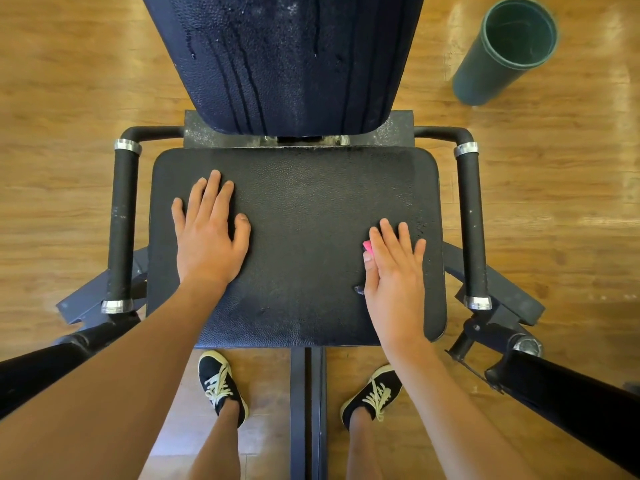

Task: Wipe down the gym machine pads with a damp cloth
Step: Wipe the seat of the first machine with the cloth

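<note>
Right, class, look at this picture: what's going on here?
A person stands over a gym machine, both hands flat on the seat pad. The left hand rests bare on its left side. The right hand presses a pink cloth, mostly hidden beneath it, near the right edge. The back pad shows wet streaks running down. A green bin stands on the floor.

You're in a gym: right in front of you is a weight machine (306,410) with a black textured seat pad (311,209), a back pad (284,64) rising behind it, and black grip handles (122,223) with metal collars on either side. Its dark steel frame stands on a wood-look floor (69,98), where a dark green bin (502,53) sits off to your right.
</note>
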### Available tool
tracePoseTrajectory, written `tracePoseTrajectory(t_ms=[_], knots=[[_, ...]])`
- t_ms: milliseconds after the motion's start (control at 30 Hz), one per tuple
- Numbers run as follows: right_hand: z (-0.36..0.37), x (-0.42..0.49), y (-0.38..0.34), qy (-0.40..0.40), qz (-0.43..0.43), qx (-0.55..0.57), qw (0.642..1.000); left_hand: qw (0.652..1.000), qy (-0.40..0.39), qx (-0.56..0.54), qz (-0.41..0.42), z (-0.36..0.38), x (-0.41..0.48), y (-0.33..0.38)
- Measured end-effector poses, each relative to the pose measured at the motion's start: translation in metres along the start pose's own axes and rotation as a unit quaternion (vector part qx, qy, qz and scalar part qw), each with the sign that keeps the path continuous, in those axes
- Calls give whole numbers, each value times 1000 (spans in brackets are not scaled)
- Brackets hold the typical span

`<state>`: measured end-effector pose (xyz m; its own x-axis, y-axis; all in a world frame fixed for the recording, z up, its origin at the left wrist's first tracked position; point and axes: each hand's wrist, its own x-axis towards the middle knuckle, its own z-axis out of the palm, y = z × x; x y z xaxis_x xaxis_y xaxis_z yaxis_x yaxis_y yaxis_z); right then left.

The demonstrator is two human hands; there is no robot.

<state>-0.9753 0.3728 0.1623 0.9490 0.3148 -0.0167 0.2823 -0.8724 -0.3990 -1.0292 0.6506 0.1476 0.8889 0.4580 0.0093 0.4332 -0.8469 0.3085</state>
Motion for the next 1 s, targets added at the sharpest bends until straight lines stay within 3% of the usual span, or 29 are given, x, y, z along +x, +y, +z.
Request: tracePoseTrajectory(t_ms=[333,600,1000], knots=[[-1,-71,-2,2,29,13,999,1000,-7,-3,-3,-1,-1,2],[-1,-43,-5,4,14,4,1000,1000,6,3,-2,3,0,-5],[-4,-72,4,-13,-9,1,1000,1000,1,6,0,0,0,0]])
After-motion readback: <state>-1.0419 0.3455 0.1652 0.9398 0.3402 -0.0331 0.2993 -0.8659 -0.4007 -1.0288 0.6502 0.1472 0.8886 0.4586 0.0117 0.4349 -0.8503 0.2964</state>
